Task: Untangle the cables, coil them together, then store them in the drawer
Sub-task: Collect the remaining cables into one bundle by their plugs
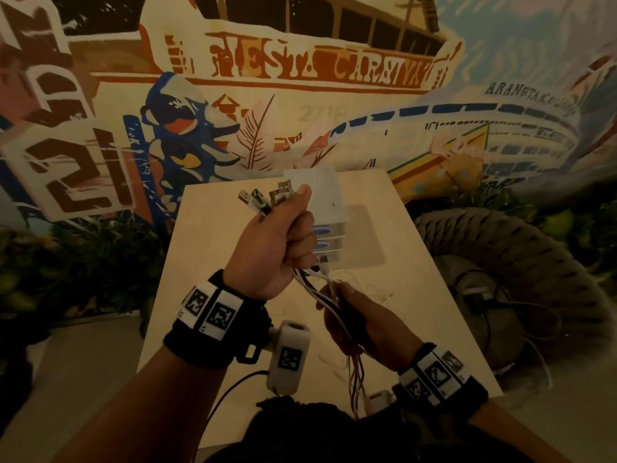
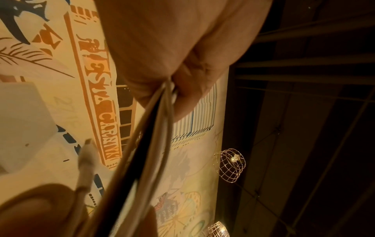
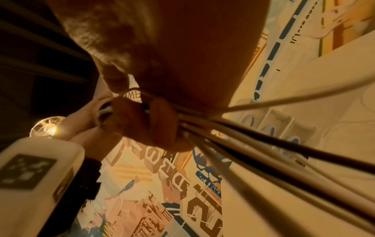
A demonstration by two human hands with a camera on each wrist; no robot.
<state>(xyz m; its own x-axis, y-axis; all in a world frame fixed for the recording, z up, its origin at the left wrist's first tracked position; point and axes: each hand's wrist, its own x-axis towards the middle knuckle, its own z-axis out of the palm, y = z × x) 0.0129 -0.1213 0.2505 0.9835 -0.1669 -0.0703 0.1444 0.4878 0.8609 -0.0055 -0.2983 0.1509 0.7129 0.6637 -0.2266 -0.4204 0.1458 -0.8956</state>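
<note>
A: Where are the cables (image 1: 334, 297)?
B: Bunched in the air above the surface (image 1: 417, 295). The left hand (image 1: 277, 248) is fisted round them, plug ends (image 1: 267, 197) sticking out of the top of the fist.
A: And the right hand (image 1: 354, 324)?
B: Lower down, fingers curled round the same strands, which hang on below it toward the person.
A: The drawer?
B: A small white drawer unit (image 1: 325, 208) stands on the surface behind the left hand, drawers closed.
</note>
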